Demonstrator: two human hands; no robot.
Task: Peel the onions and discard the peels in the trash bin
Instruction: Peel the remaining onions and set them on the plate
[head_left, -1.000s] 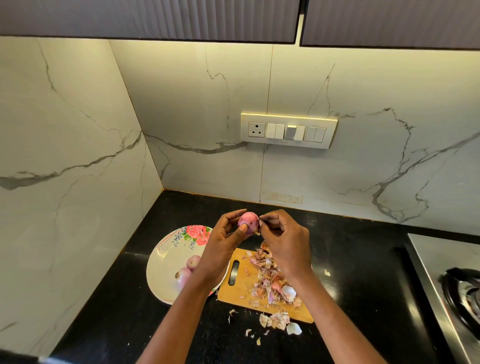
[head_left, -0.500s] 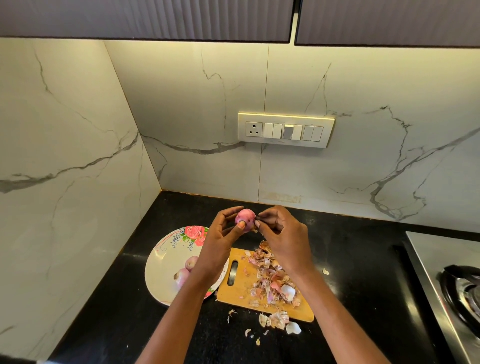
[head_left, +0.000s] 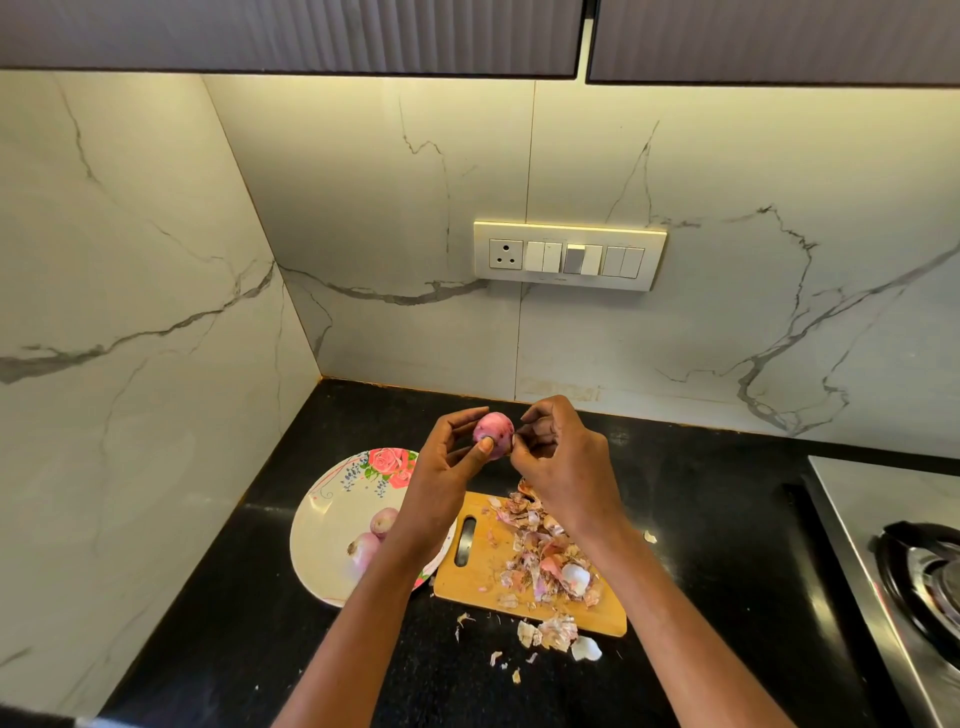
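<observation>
My left hand (head_left: 447, 467) holds a small pink onion (head_left: 493, 427) between thumb and fingers, raised above the counter. My right hand (head_left: 563, 457) is at the onion's right side, its fingertips pinching at the skin there. Below them lies a wooden cutting board (head_left: 480, 571) heaped with dry onion peels (head_left: 545, 556). More peels (head_left: 550, 631) lie on the black counter in front of the board. Two peeled onions (head_left: 371, 540) sit on a white floral plate (head_left: 332, 519) left of the board, partly hidden by my left forearm. No trash bin is in view.
The black counter (head_left: 701, 519) runs into a corner of marble walls at left and back. A steel gas stove (head_left: 914, 561) stands at the right edge. A switch panel (head_left: 569, 255) is on the back wall, dark cabinets above.
Both hands stay together on the onion. My left thumb has shifted a little on the onion as the right fingers work at its skin.
</observation>
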